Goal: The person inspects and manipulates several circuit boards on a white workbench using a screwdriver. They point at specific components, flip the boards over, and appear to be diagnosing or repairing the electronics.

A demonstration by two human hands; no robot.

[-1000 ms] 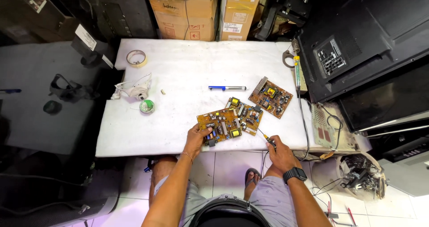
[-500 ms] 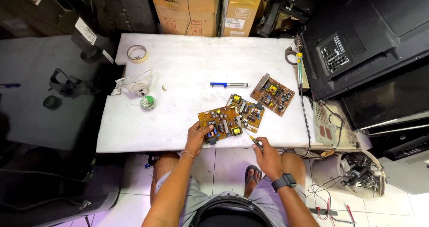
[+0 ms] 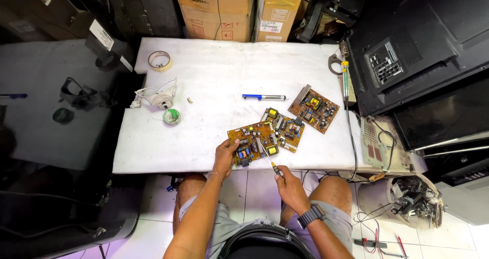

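A: What is nearest the person, taking the large circuit board (image 3: pixel 254 143) as the fixed mark?

B: Just below its near edge sits the right hand (image 3: pixel 291 185), closed around the handle of a screwdriver (image 3: pixel 270 162). The tool's tip lies on the board's near right part. A dark watch is on that wrist.

A: And the other hand?

B: The left hand (image 3: pixel 225 156) presses on the board's near left edge, fingers spread over it, thumb at the rim. It pins the board flat rather than lifting it. The board lies on the white table (image 3: pixel 204 85), close to the front edge.

A: What sits around the board?

B: Touching its right side is a smaller circuit board (image 3: pixel 283 128). Farther right and beyond, apart from both, is a third circuit board (image 3: pixel 313 108). Straight beyond the large board lies a blue and silver pen (image 3: pixel 264 97).

A: To the left?

B: A green round spool (image 3: pixel 171 117), then a white tangle of cable (image 3: pixel 155 97), and farthest off a tape roll (image 3: pixel 159 60). Cardboard boxes (image 3: pixel 219 9) stand past the table.
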